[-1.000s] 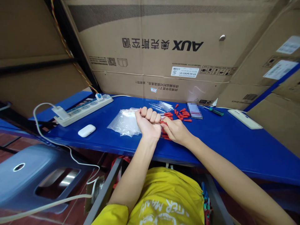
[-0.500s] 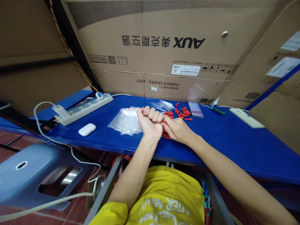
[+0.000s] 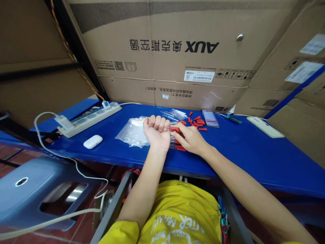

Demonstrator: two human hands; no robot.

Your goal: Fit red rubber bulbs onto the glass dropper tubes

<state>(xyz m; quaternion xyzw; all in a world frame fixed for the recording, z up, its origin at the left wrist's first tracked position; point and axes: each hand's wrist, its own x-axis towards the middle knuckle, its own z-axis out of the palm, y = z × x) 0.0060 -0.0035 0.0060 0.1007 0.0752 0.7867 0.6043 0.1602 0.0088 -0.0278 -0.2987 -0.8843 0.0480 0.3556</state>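
My left hand [image 3: 157, 133] is closed in a fist, palm side up, with the fingers curled over what looks like a thin glass dropper tube, mostly hidden. A red rubber bulb [image 3: 174, 129] sticks out at the fist's right side. The thumb and fingers of my right hand [image 3: 191, 138] pinch this bulb. Beneath and beside the hands lie droppers with red bulbs [image 3: 180, 148], partly covered. Behind them is a bundle of clear glass tubes [image 3: 176, 114], and loose red bulbs [image 3: 199, 121] are scattered to its right.
Clear plastic bags [image 3: 132, 133] lie left of my hands on the blue table [image 3: 241, 162]. Farther left are a white earbud case [image 3: 92, 141] and a power strip [image 3: 88, 118]. At the right sit a screwdriver [image 3: 233, 119] and a phone [image 3: 265, 127]. A large carton [image 3: 162, 67] stands behind.
My hands have drawn slightly apart, the left moving a little left. The red bulb between them now shows. The whole view has shifted slightly.
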